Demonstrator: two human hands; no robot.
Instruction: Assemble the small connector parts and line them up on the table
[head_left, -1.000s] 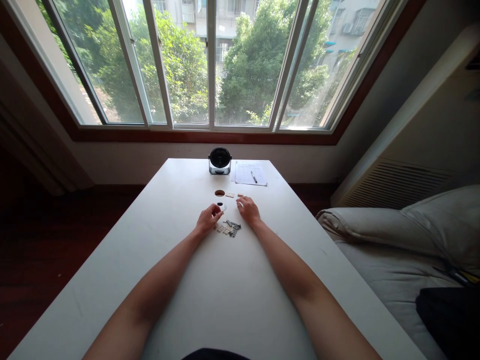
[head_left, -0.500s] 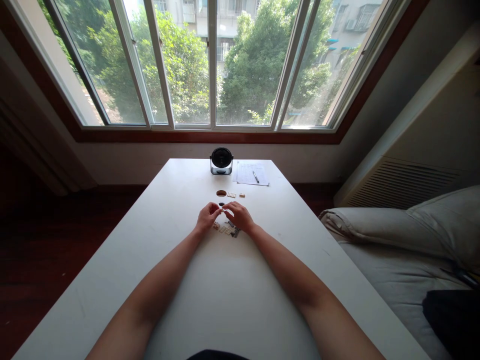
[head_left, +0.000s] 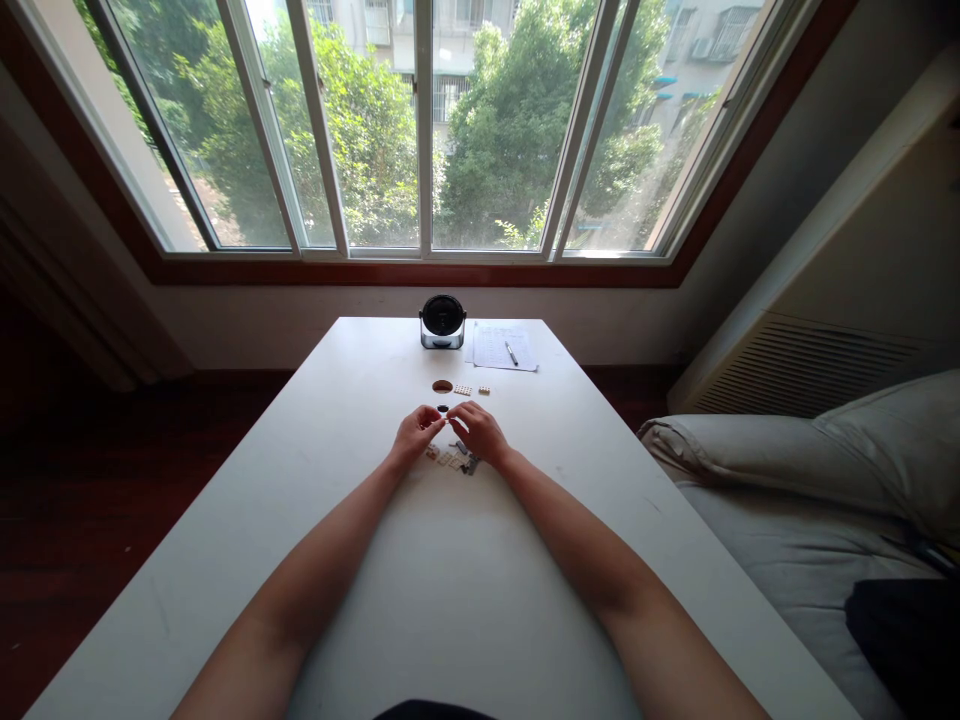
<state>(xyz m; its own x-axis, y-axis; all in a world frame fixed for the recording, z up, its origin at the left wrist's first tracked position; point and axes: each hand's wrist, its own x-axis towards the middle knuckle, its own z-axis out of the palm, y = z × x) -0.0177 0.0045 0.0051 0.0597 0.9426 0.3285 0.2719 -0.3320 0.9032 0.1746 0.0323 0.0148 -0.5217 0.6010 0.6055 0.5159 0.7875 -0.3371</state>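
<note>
Over the middle of the white table, my left hand (head_left: pixel 417 434) and my right hand (head_left: pixel 480 432) meet with fingertips almost touching. Both are closed in a pinch around a tiny pale piece (head_left: pixel 446 418), too small and covered to name. Just beyond the fingertips lies a small black oval thing (head_left: pixel 443 408). Between my wrists is a loose group of small beige pieces (head_left: pixel 450 459) that look like building bricks, with several dark grey pieces (head_left: pixel 470 465) at its right side. My left hand partly hides the group's left end.
A round hole (head_left: pixel 442 386) opens in the tabletop ahead of my hands. Beside it lie a studded beige plate (head_left: pixel 463 390) and a smaller beige piece (head_left: pixel 484 390). Farther back stand a small black fan (head_left: pixel 442 318) and written paper (head_left: pixel 491 350) with a pen (head_left: pixel 511 353) on it.
My fingers have shifted only slightly around the tiny piece. The arms and the pieces on the table look the same.
</note>
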